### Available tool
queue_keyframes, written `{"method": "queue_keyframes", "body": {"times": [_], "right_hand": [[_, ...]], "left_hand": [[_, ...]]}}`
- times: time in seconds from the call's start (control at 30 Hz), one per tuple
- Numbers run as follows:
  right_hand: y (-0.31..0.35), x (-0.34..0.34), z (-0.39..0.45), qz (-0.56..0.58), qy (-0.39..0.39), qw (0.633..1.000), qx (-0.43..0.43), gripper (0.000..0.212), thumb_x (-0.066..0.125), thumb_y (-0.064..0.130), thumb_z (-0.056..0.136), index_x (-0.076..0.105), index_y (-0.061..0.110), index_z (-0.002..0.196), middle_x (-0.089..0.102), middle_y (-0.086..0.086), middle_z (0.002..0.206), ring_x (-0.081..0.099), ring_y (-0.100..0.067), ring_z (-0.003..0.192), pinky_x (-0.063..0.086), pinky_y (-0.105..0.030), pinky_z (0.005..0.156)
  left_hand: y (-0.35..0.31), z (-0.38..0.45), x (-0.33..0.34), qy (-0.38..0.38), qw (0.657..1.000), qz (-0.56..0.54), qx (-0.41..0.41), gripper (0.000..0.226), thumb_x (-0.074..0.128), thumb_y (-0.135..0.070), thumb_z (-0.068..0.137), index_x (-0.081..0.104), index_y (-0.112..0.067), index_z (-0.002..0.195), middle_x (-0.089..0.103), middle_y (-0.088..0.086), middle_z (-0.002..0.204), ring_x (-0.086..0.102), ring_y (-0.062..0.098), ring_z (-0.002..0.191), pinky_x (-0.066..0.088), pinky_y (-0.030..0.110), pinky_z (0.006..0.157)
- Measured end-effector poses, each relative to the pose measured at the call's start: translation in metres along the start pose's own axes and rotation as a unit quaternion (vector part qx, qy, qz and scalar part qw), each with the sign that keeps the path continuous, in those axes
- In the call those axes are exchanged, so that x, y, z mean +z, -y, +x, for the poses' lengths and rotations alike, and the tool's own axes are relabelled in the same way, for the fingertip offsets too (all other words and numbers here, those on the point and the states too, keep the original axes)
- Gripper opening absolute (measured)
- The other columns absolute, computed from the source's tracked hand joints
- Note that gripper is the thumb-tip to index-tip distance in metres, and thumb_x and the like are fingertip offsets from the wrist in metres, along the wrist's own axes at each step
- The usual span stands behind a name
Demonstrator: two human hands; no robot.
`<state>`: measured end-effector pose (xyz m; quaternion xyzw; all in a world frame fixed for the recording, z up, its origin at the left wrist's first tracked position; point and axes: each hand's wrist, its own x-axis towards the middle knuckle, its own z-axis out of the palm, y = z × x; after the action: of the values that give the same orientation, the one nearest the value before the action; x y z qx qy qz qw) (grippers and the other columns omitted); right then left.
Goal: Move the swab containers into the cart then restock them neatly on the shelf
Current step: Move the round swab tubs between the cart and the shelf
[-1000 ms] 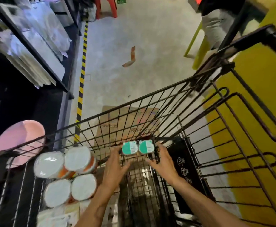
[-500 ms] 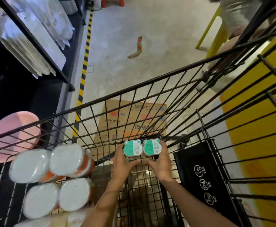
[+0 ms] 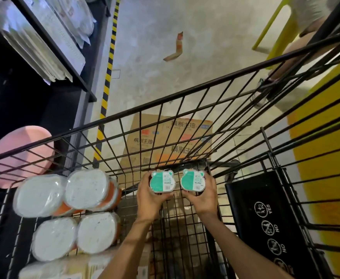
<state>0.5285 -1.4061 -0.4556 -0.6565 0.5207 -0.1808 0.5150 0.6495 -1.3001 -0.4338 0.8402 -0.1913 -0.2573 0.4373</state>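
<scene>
Swab containers with green bear-shaped lids are in both hands now, one in each, held side by side but not touching, low inside the wire cart [image 3: 185, 93]. The left hand [image 3: 151, 200] grips the left container [image 3: 161, 182] from below and from the near side, fingers curled around its body so the lid faces up to the camera. The right hand [image 3: 202, 198] holds the right container [image 3: 192, 180] in the same way, with the thumb on its inner side. Both forearms reach forward and down from the near edge of the cart, and the wrists are almost straight.

I judge the step in hand is moving these two inside the cart, though it is not clear if they go down or come out. To do it well, keep both lids level, and keep them between the hands and the far mesh wall without knocking the wires. If they are set down, the free floor just beyond the fingertips looks a good place; to the left of the left hand lie four shrink-wrapped white-lid packs [image 3: 66, 214], and the small containers should not be pushed under them. To the right of the right hand is the black child-seat flap [image 3: 265, 218]. Further left of the left hand stands the dark shelf [image 3: 50, 47], where the restocking should happen.
</scene>
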Motion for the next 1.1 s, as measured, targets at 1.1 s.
{"method": "queue_keyframes", "body": {"times": [1.1], "right_hand": [[0.195,-0.139,-0.140,0.074,0.186,0.967,-0.158,0.067,0.084,0.008,0.066,0.044,0.029,0.115,0.057,0.000,0.122,0.057,-0.006,0.112,0.050,-0.013,0.081]], "left_hand": [[-0.156,-0.167,-0.127,-0.084,0.980,-0.179,0.033,0.074,0.086,-0.015,0.065,0.041,-0.019,0.124,0.064,-0.004,0.111,0.062,0.001,0.100,0.052,0.014,0.078]]}}
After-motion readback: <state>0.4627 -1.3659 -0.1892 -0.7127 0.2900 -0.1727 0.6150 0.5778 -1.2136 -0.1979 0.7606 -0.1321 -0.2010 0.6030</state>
